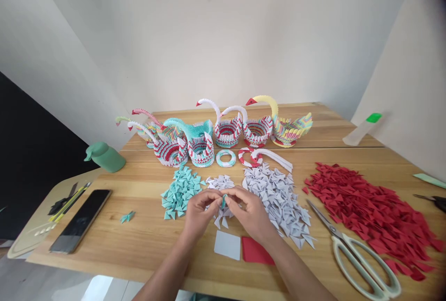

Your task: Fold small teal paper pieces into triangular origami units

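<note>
Now, nearest the person, the pale-handled scissors [337,232] lie on the wooden table [114,254], their blades angled away, while a white paper square [227,245] and a red paper square [258,251] sit side by side just under the wrists. Just beyond, here's the fine work: the left hand [202,210] and the right hand [250,208] meet fingertip to fingertip, pinched on a small teal paper piece [223,201]. Thumb and forefinger press together on it from each side, the left hand's remaining fingers curling in, the right's tucked too far under to read. That piece is up between the hands, in front of a small white pile [221,182]. Either side of it, folded bits heap up: a teal pile [181,192] to the left, a larger white pile [278,199] to the right, and a broad red pile [362,203] farther right. Past those, a teal-and-white ring [219,158] lies flat near a red-and-white ring [243,157]. And behind them, paper swans [228,140] stand in a row, necks arching.
</note>
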{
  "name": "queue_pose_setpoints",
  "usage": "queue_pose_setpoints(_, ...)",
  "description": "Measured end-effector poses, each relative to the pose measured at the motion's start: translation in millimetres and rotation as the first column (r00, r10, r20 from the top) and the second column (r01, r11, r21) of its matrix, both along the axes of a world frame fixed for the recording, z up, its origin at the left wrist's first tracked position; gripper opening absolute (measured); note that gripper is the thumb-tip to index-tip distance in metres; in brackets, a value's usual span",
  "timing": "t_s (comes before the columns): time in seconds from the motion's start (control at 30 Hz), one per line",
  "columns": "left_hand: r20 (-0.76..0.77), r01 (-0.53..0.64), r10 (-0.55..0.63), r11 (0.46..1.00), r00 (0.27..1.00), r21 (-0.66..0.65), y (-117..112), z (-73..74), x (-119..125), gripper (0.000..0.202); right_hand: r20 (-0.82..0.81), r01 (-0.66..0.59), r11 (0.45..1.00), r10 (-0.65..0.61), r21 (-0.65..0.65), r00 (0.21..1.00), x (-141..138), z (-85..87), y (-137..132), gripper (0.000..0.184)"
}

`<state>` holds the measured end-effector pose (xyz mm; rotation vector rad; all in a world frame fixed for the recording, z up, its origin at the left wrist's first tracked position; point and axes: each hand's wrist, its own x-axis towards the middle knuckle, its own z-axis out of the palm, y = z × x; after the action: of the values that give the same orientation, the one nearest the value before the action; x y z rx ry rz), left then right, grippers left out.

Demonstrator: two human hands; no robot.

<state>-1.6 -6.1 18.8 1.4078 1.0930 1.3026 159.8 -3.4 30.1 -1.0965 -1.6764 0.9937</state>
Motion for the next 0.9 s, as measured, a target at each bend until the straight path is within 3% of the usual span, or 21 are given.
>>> queue_pose_setpoints(0.27,-0.055,-0.029,0.033,0.997,0.998,0.067,0.4,-4.0,0.9,0.015,0.009,-0.01,0.999,0.01,-0.036,1.0,-0.2,-0.1,1.9,0.028)
queue_pose_setpoints(0.4,0.05,-0.042,0.046,0.996,0.998,-0.08,0.6,-3.9,2.6,0.021,-0.004,0.005,0.999,-0.005,-0.043,1.0,-0.3,-3.1,2.8,0.028)
queue_pose_setpoints(0.53,0.113,0.038,-0.008,0.962,0.994,-0.27,1.9,-3.1,3.1,0.039,-0.014,0.005,0.999,-0.006,-0.051,1.0,-0.5,-3.0,1.9,0.029)
queue_pose_setpoints(0.67,0.13,0.099,-0.059,0.938,0.99,-0.332,2.6,-1.8,1.2,0.043,-0.058,-0.009,0.994,0.003,-0.106,0.998,0.0,-2.4,1.8,0.025)
queue_pose_setpoints(0.9,0.234,0.182,-0.098,0.91,0.967,-0.372,3.1,-3.2,-1.8,0.044,-0.302,-0.195,0.952,0.12,-0.234,0.946,1.0,-0.6,1.4,0.022)
